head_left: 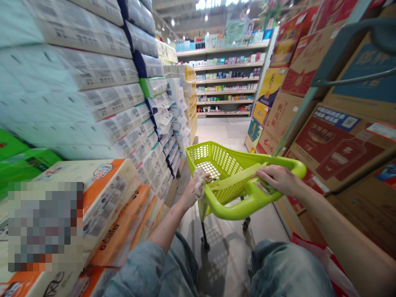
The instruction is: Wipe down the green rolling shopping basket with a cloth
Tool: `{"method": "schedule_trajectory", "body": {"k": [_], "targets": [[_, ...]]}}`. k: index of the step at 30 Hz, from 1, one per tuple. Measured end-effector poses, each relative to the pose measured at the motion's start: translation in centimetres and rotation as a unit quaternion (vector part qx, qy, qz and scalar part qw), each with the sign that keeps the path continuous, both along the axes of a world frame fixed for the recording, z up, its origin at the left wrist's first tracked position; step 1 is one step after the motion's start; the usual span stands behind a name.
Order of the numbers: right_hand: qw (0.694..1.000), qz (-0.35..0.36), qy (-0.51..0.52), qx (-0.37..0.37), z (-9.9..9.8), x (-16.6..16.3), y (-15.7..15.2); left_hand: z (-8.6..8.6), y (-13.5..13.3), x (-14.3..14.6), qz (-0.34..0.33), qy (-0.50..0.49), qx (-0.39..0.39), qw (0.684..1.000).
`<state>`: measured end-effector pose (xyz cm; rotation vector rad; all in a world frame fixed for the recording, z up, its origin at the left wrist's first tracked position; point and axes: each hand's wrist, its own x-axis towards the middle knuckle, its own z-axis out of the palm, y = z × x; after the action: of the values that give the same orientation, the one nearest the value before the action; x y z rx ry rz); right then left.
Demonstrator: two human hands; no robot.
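Lime-green plastic made up the shopping cart (238, 183), whose lattice-sided basket pointed up the aisle and whose thick rounded handle (229, 211) curved towards the wearer. It stood on black-wheeled legs on a pale tiled floor (222, 132), between the wearer's faded blue denim knees and the goods ahead. The right hand (278, 178) lay palm down over the handle's right side, its fingers bent close together round the plastic, having hold of it. The left hand (189, 194) was at the near left corner of the basket, against a crumpled white object with brownish patches (200, 183); its fingers were mostly hidden, so I could not tell how far they were open or whether they gripped anything. Tall stacks of plastic-wrapped paper packs (108, 103) rose on the left, printed brown and red cardboard cartons (328, 132) on the right. Pale shelves (230, 79) of small boxes closed the far end.
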<state>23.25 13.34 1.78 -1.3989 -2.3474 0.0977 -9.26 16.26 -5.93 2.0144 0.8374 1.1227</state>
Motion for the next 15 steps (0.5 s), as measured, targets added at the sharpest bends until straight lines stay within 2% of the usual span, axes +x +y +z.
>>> {"method": "schedule_trajectory", "body": {"k": [2,4,6,9,12,15], "targets": [[1.0,-0.007,0.002,-0.008,0.0,0.1,0.0,0.4,-1.2,0.4,0.007,0.006,-0.005,1.0],[1.0,-0.01,0.0,-0.023,0.1,0.3,-0.1,1.0,-2.9,0.9,-0.005,0.021,0.022,1.0],[0.999,-0.018,-0.007,-0.046,0.2,0.5,-0.1,1.6,-4.7,1.4,-0.03,0.038,0.069,0.996],[0.994,-0.072,-0.027,-0.073,0.5,0.6,0.1,2.2,-6.8,2.1,-0.072,0.067,0.158,0.982],[0.99,-0.11,-0.062,-0.062,0.5,0.6,0.4,2.4,-7.3,2.3,-0.1,0.104,0.191,0.971],[0.989,-0.116,-0.082,-0.041,0.3,0.7,0.7,2.2,-6.4,2.0,-0.093,0.155,0.162,0.97]]}}
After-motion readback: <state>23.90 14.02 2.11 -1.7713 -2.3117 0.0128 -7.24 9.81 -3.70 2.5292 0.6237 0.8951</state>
